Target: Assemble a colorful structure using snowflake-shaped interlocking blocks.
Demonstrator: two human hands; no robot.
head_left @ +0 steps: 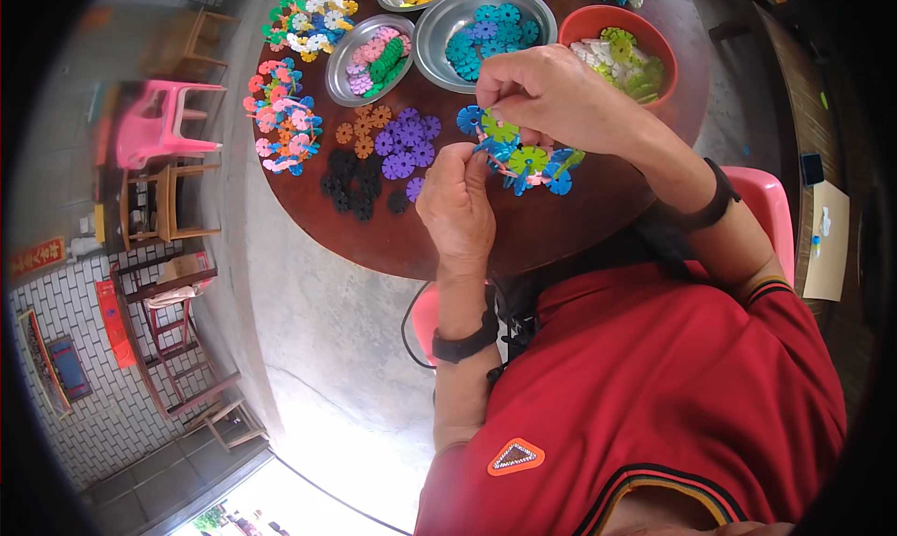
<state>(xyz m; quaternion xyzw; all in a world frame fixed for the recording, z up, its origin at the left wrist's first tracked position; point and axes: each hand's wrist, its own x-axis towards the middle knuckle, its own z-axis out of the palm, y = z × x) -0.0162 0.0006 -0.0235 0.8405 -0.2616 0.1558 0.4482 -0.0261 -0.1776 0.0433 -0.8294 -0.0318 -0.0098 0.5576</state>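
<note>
My left hand [458, 204] is closed, thumb and finger pinching the edge of a chain of blue, lime green and pink interlocking flower discs [530, 160]. Just above it, my right hand [551, 97] is bent over the same chain. Its fingertips are pinched at a lime green disc [499, 128], which they partly cover. The joined discs rest on or just over the round brown table [336, 242]; I cannot tell which. Left of my hands lie loose purple discs [406, 143], brown discs [364, 127] and black discs [353, 183].
Beyond my hands stand a metal bowl of teal discs [433, 45], a metal bowl of pink and green pieces [338, 85] and a red bowl of white and green discs [617, 14]. Finished-looking disc rings [285, 125] line the left edge. A pink chair [149, 125] stands farther left.
</note>
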